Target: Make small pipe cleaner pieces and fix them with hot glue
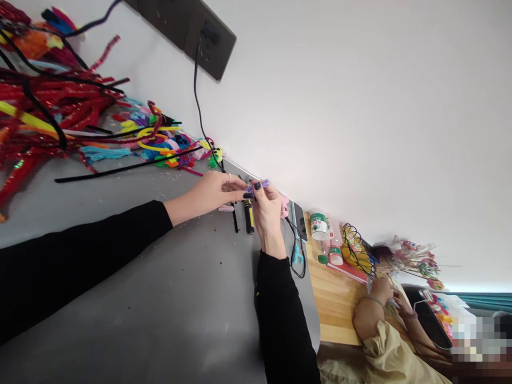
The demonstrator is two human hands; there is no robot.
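Near the wall edge of the grey table, my left hand [224,192] and my right hand [269,210] meet over a small fuzzy purple piece [264,184], which looks like pipe cleaner. Both hands are closed, with thumb and fingers pinching it. Its exact shape is partly covered by the fingers. Just below the hands lies a black-and-yellow handled tool [250,217], its far end hidden. Beside it are a short pink fuzzy piece [226,208] and a short black strip [235,220]. A pink corded device [284,206] sits behind my right hand, mostly hidden.
Red tinsel pipe cleaners [80,101] and colourful fuzzy pieces [168,146] pile up at left. A phone [299,221] leans by the wall. Bottles [320,226] stand on a wooden table [332,304], where another person's hands [382,290] work. A black cord [197,90] hangs from the socket.
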